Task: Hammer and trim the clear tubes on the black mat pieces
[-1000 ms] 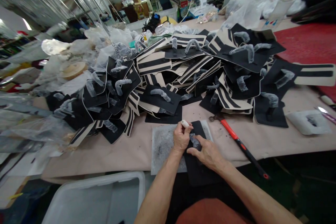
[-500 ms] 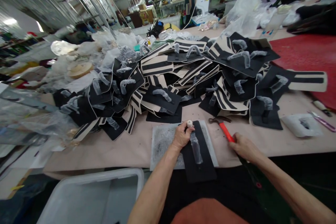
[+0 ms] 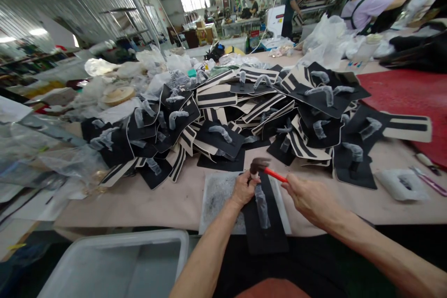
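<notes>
1. Head view: a hammer with a red handle and dark metal head point(image 3: 259, 165) is held above a slim, pale-topped tool point(image 3: 254, 175); the step in hand looks like tapping that tool against the work. Whether head and tool are touching cannot be told, as the head is blurred.

2. A square blow, by judgement, calls for the tool to be kept upright and steady, with the fingertips clear of the hammer's face.

3. The pale-topped tool is pinched in the left hand point(image 3: 243, 190), its fingers curled nearly closed. The hammer's handle is wrapped by the right hand point(image 3: 307, 195) — a closed grip, far from the head.

4. A flat black rectangular panel point(image 3: 275, 223) is laid partly over a greyish-white, speckled board point(image 3: 216, 195), near the table edge. On the panel, a strip wrapped in clear plastic point(image 3: 261, 207) is seen just beside the left hand, towards the body.

5. Beyond both hands, black panels and beige-striped ones point(image 3: 216, 98) are heaped — several with plastic-wrapped loops.
</notes>
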Available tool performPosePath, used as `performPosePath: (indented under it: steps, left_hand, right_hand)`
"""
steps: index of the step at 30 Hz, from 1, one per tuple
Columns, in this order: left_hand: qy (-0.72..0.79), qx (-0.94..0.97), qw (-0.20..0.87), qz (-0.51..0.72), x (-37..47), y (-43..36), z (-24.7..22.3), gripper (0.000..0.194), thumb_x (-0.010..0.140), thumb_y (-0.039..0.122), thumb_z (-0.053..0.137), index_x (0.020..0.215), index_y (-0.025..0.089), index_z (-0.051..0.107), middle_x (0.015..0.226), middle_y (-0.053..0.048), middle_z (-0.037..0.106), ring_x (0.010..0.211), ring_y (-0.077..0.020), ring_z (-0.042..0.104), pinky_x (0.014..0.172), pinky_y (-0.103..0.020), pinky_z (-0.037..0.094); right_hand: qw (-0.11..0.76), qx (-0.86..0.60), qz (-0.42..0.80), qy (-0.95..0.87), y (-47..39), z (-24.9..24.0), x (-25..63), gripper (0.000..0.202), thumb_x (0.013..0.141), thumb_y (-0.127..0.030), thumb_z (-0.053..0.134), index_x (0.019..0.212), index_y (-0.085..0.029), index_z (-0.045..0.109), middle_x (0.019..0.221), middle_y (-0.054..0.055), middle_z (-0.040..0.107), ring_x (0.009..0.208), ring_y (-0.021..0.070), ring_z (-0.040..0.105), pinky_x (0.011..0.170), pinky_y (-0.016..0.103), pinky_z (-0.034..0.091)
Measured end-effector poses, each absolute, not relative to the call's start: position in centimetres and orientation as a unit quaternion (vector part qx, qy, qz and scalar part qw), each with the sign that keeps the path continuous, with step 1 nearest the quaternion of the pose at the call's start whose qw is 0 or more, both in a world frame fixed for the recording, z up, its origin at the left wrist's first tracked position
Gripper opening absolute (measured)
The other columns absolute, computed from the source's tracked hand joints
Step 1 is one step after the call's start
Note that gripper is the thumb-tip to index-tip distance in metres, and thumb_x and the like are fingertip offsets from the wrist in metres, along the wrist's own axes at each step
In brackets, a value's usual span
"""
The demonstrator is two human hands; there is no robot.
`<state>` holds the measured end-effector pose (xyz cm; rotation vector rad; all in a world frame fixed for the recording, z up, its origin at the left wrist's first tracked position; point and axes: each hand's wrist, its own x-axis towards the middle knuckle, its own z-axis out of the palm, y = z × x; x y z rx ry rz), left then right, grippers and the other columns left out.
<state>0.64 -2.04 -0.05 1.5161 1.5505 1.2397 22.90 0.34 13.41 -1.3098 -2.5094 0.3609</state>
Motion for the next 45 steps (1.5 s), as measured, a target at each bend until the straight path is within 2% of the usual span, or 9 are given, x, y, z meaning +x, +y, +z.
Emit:
performPosePath:
  steps: [2, 7, 12, 17, 21, 29, 32, 37, 45]
  left_hand:
    - [0.588, 0.577, 0.317, 0.469, 0.6, -2.1, 0.0, 0.008, 0.088, 0.022, 0.06, 0.091, 0.018, 0.067, 0.086, -0.003, 0.074, 0.078, -0.0174, 0.069, 0.074, -0.026, 0.052]
    - [0.584, 0.582, 0.316, 0.469, 0.5, -2.1, -0.2, 0.01, 0.087, 0.024, 0.061, 0.094, 0.019, 0.067, 0.091, -0.004, 0.075, 0.084, -0.0187, 0.07, 0.077, -0.027, 0.052]
    - [0.585, 0.59, 0.316, 0.459, 0.4, -2.0, -0.4, 0.009, 0.088, 0.025, 0.061, 0.09, 0.019, 0.067, 0.084, -0.003, 0.073, 0.078, -0.0175, 0.068, 0.074, -0.026, 0.051]
    - [0.573, 0.591, 0.313, 0.474, 0.5, -1.9, -0.4, 0.008, 0.086, 0.024, 0.062, 0.09, 0.019, 0.066, 0.086, -0.004, 0.072, 0.079, -0.018, 0.067, 0.075, -0.027, 0.05]
    - [0.572, 0.593, 0.316, 0.47, 0.5, -2.0, -0.1, 0.008, 0.087, 0.024, 0.061, 0.087, 0.019, 0.067, 0.082, -0.003, 0.071, 0.077, -0.0177, 0.066, 0.074, -0.027, 0.049]
    - [0.566, 0.57, 0.365, 0.471, 0.2, -2.2, 0.6, 0.019, 0.086, 0.023, 0.062, 0.105, 0.02, 0.066, 0.098, -0.005, 0.074, 0.091, -0.0202, 0.068, 0.084, -0.031, 0.051]
    - [0.554, 0.568, 0.394, 0.465, -0.1, -2.4, 1.6, 0.039, 0.085, 0.019, 0.061, 0.124, 0.02, 0.059, 0.113, -0.007, 0.072, 0.104, -0.0217, 0.067, 0.096, -0.035, 0.049]
    - [0.555, 0.561, 0.424, 0.444, -0.1, -2.4, 3.0, 0.037, 0.082, 0.012, 0.056, 0.118, 0.019, 0.062, 0.111, -0.007, 0.073, 0.106, -0.0225, 0.066, 0.1, -0.038, 0.048]
    - [0.573, 0.581, 0.366, 0.447, 0.1, -2.0, 2.6, 0.015, 0.081, 0.014, 0.059, 0.092, 0.019, 0.068, 0.088, -0.003, 0.073, 0.082, -0.0183, 0.068, 0.077, -0.028, 0.052]
  right_hand:
    - [0.113, -0.435, 0.101, -0.888, 0.7, 14.0, 22.8, 0.03, 0.1, -0.042, 0.037, 0.079, -0.023, 0.048, 0.057, 0.0, 0.054, 0.043, 0.0139, 0.043, 0.05, 0.03, 0.013]
    - [0.251, -0.473, 0.085, -0.84, 0.7, 14.8, 22.6, 0.037, 0.103, -0.043, 0.025, 0.083, -0.022, 0.047, 0.055, -0.001, 0.051, 0.043, 0.014, 0.044, 0.049, 0.028, 0.023]
    - [0.126, -0.424, 0.074, -0.894, 1.0, 14.5, 22.7, 0.036, 0.1, -0.044, 0.034, 0.074, -0.023, 0.047, 0.052, -0.001, 0.051, 0.039, 0.0133, 0.04, 0.048, 0.03, 0.014]
    - [0.268, -0.458, 0.097, -0.842, 0.9, 14.2, 22.5, 0.038, 0.103, -0.044, 0.025, 0.079, -0.023, 0.046, 0.053, -0.002, 0.049, 0.042, 0.013, 0.043, 0.048, 0.028, 0.024]
    - [0.136, -0.439, 0.119, -0.88, 0.9, 12.9, 23.2, 0.035, 0.099, -0.047, 0.036, 0.076, -0.024, 0.048, 0.053, -0.001, 0.051, 0.041, 0.0136, 0.04, 0.049, 0.031, 0.016]
    - [0.078, -0.57, 0.398, -0.715, 2.5, 5.5, 27.8, 0.043, 0.097, -0.051, 0.027, 0.071, -0.023, 0.047, 0.054, -0.001, 0.051, 0.049, 0.015, 0.05, 0.05, 0.027, 0.034]
    - [0.056, -0.607, 0.293, -0.737, 3.2, 2.3, 28.8, 0.034, 0.096, -0.039, 0.032, 0.08, -0.02, 0.055, 0.064, 0.005, 0.058, 0.057, 0.0198, 0.057, 0.056, 0.031, 0.041]
    - [0.183, -0.497, 0.192, -0.826, 1.6, 2.7, 24.6, 0.035, 0.088, -0.023, 0.049, 0.122, -0.019, 0.057, 0.12, 0.016, 0.06, 0.109, 0.0295, 0.058, 0.091, 0.044, 0.047]
    - [0.246, -0.394, 0.28, -0.84, -1.9, 0.2, 15.5, 0.035, 0.089, -0.012, 0.045, 0.118, -0.022, 0.061, 0.108, 0.01, 0.062, 0.097, 0.0237, 0.059, 0.082, 0.038, 0.049]
